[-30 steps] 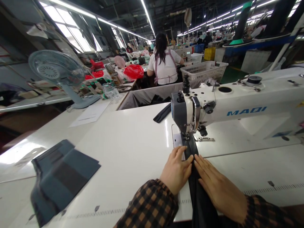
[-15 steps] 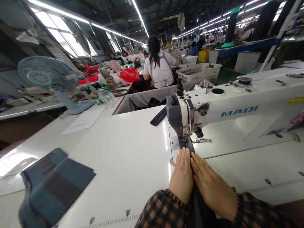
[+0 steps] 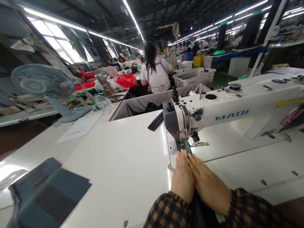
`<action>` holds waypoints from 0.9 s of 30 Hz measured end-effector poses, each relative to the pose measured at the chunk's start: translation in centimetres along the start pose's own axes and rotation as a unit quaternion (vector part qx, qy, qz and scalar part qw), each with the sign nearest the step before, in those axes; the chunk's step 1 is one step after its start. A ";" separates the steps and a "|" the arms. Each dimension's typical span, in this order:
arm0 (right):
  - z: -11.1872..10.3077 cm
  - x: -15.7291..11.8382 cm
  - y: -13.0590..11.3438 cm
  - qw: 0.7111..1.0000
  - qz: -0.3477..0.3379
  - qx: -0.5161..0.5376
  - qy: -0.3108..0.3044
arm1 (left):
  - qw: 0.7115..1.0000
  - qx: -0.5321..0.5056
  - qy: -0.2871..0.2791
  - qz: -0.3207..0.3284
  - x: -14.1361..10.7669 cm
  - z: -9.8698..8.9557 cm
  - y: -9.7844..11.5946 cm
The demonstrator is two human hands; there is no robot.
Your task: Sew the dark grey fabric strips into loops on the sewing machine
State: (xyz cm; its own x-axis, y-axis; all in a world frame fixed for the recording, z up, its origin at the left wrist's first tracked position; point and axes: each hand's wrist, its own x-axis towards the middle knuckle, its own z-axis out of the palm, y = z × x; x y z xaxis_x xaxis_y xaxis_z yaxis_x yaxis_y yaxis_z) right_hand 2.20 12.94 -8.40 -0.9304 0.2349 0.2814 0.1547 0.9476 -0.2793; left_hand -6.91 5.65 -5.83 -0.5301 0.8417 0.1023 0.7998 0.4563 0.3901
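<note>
A white sewing machine [image 3: 228,110] with blue lettering stands on the right, its needle and presser foot over a strip of dark fabric [image 3: 186,147]. My left hand [image 3: 183,177] lies flat on the fabric just before the presser foot, fingers stretched forward. Touching it on the right, my right hand [image 3: 208,183] also rests on the fabric with its fingers extended. More of the dark cloth runs down below both wrists and is partly hidden by the hands. Behind the machine head, another dark strip [image 3: 155,122] lies at the table's back edge.
Folded dark blue-grey fabric [image 3: 54,193] lies at the left of the white table [image 3: 114,161]. Farther back are a sheet of paper [image 3: 79,126], a fan [image 3: 57,101], a cloth-lined bin [image 3: 118,110], a white basket [image 3: 194,76] and a seated person [image 3: 156,76].
The camera view has shifted slightly, moving the surroundings left and down. Both hands remain flat on the fabric, a little closer together at the fingers.
</note>
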 end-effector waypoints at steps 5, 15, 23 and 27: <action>0.4 0.2 0.8 0.999 -0.033 -0.011 0.011 | 1.000 0.009 -0.020 -0.003 -3.6 -0.7 1.3; 0.0 -1.6 -1.0 0.999 0.011 -0.035 0.030 | 0.984 -0.073 0.008 -0.165 -3.1 -2.9 1.9; -1.6 -3.2 -0.9 1.000 -0.005 0.009 0.023 | 0.992 -0.125 -0.032 -0.005 -2.7 -3.6 0.1; -2.3 -2.0 2.3 0.995 0.032 0.093 0.023 | 0.993 -0.004 -0.011 0.119 -2.1 -3.8 -1.2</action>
State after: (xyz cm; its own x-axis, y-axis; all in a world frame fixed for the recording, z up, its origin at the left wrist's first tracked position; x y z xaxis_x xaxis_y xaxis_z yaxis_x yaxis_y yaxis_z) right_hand 5.16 15.17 -7.49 -0.9038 0.3077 0.2973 0.1459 0.8748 -0.4620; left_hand -7.82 2.19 -3.04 -0.3197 0.9315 0.1737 0.8994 0.2407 0.3648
